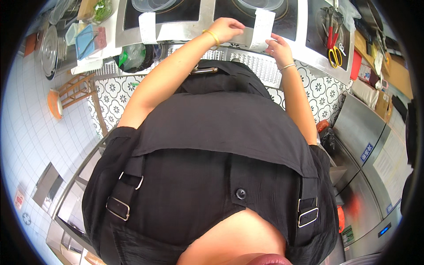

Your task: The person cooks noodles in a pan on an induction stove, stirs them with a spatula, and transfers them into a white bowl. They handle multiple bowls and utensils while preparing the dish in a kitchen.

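Observation:
Above the steel front edge of the cooktop (202, 26), my left hand (228, 29) hovers with loosely bent fingers and nothing visible in them. It wears a yellow bracelet at the wrist. To its right, my right hand (280, 49) pinches the lower right edge of a printed white paper slip (263, 28). That slip hangs down from beside a clear plastic bowl (260, 4), which is cut off by the top of the view. A second paper slip (147, 28) lies over the cooktop's front edge at left, below another clear plastic bowl (154, 6).
Yellow-handled scissors (334, 56) and red-handled tongs (331, 31) lie on the right cooktop panel. At left are a blue-lidded container (85, 41), a box of greens (101, 10) and a large steel pot (49, 51). A steel refrigerator (351, 172) stands at right.

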Motion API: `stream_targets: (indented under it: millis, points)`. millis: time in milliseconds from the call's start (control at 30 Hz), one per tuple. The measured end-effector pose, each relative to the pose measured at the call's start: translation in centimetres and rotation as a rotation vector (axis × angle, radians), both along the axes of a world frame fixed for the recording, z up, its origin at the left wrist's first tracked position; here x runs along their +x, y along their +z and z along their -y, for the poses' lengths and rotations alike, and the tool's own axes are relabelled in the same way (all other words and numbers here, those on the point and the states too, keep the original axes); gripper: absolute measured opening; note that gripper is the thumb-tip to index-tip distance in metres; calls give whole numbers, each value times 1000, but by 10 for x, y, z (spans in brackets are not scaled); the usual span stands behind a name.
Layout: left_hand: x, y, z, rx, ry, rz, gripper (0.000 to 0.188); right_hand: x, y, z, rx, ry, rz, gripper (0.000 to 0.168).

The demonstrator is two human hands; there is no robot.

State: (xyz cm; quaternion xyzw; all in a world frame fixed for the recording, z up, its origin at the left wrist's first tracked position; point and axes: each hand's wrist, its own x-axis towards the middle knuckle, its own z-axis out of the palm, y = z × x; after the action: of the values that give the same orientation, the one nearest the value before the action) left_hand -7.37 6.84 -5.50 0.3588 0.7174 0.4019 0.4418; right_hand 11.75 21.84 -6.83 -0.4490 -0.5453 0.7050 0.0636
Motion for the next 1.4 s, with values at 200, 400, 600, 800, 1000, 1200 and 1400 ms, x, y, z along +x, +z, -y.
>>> stream_targets:
  millis: [200,400,600,800,1000,1200,1400]
  points:
    - [35,0,-22,-123,164,444,31,7,6,1,-218,34,-138,32]
    - [46,-5,-21,-109,233,422,23,-5,19,-7,-31,194,-26,26]
    - [47,-6,-20,-110,280,476,24,-8,11,-20,-60,170,-49,32]
    - [48,2,-14,-96,342,662,28,5,23,-23,-153,185,-55,37]
    - [50,5,-12,-104,315,678,31,14,22,-15,-202,184,-77,38]
    - [51,2,-10,-115,307,645,32,15,28,-9,-218,192,-83,37]
    - [52,6,-9,-132,302,644,33,14,29,-10,-222,193,-89,37]
